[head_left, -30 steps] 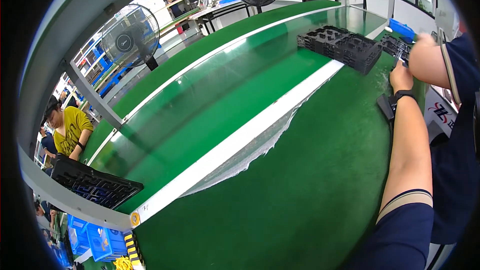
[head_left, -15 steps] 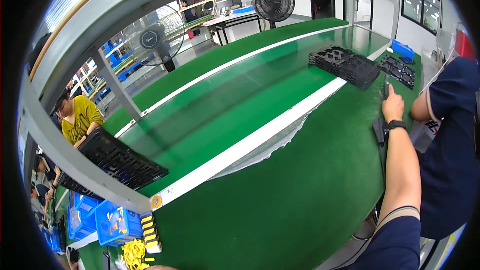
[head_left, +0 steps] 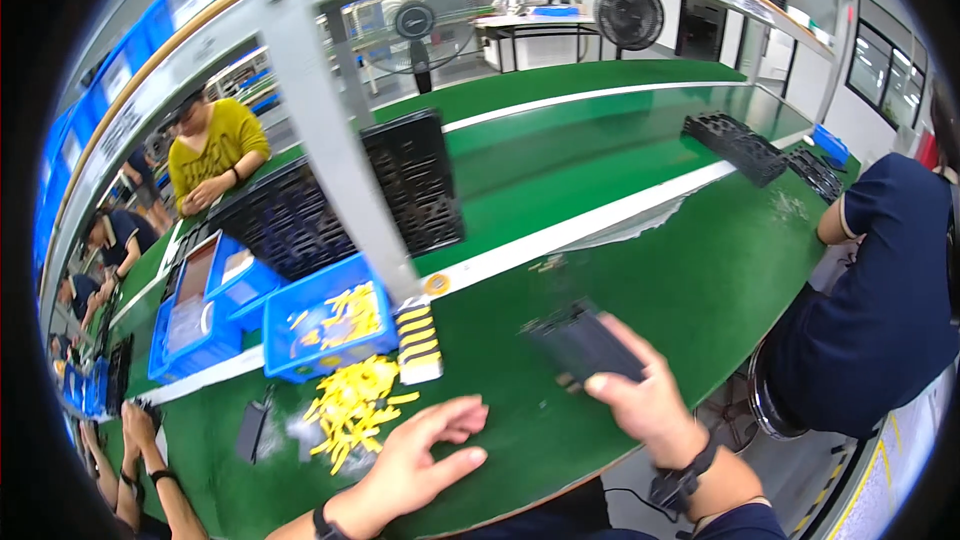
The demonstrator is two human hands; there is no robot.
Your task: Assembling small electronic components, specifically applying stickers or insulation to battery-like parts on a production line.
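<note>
My right hand (head_left: 650,392) grips a black flat rectangular device (head_left: 582,342) over the near part of the green bench, thumb on top. Motion smears the device's far end, so its details cannot be made out. My left hand (head_left: 428,452) is empty, its thumb apart from loosely bent fingers. Just beyond it lies a heap of yellow strips (head_left: 358,402). A holder with yellow and black stripes (head_left: 419,340) stands beyond the heap, beside a blue bin (head_left: 275,348) with more yellow strips in it.
Black trays (head_left: 335,190) stand upright behind the grey shelf post (head_left: 345,160). More black trays (head_left: 735,145) are stacked at the far right. A co-worker in navy (head_left: 890,290) sits at right; a person in yellow (head_left: 215,150) works across the bench. A dark flat piece (head_left: 252,430) lies at left.
My right hand has come back from near the far-right trays with the black device. My left hand has come into view beside the yellow strips. The view has swung left.
</note>
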